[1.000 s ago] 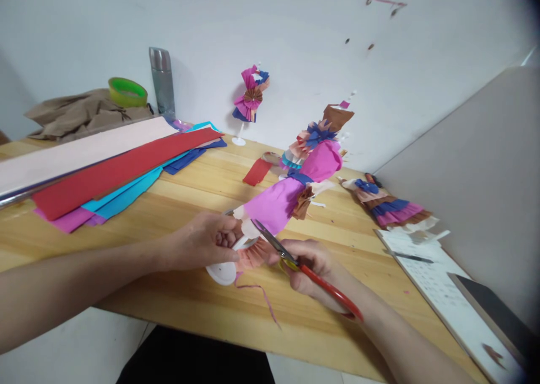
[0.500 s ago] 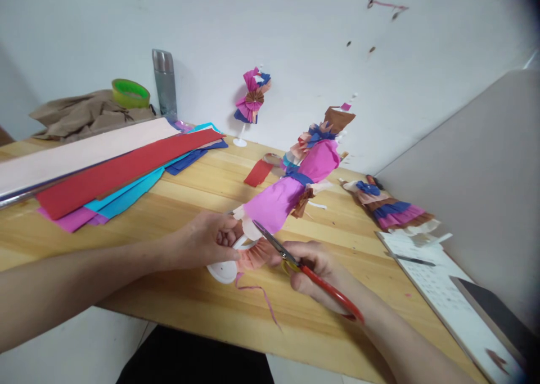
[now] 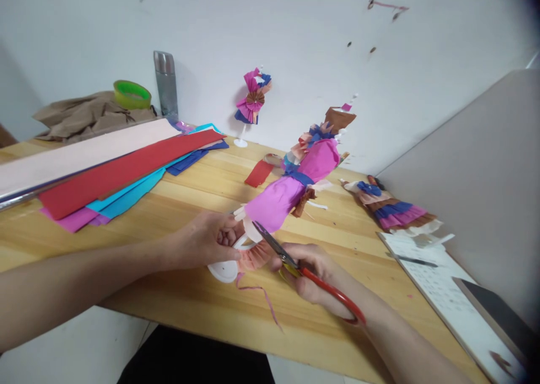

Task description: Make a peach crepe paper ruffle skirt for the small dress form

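A small mannequin stand in a crepe-paper dress (image 3: 274, 204) leans across the table, its magenta skirt tied with a blue band. My left hand (image 3: 206, 238) is closed around its lower end, next to the white round base (image 3: 223, 271). A pale paper hem (image 3: 250, 230) edges the skirt there, with peach pleated paper (image 3: 255, 254) just below. My right hand (image 3: 310, 266) grips red-handled scissors (image 3: 335, 295). Their blade tips touch or lie very near the pale hem; which, I cannot tell. A thin pink strip (image 3: 265, 295) dangles below.
Crepe-paper sheets (image 3: 126, 165) lie at left, before a thermos (image 3: 165, 86) and a green tape roll (image 3: 132, 94). A second dressed stand (image 3: 253, 100) is by the wall. On the right are a layered paper dress (image 3: 394, 209), a white board (image 3: 426, 277) and a dark pen (image 3: 415, 260).
The scissors' handles have spread slightly while the tips stay at the hem. The pale hem beside the blades looks a little narrower. My left hand keeps its place.
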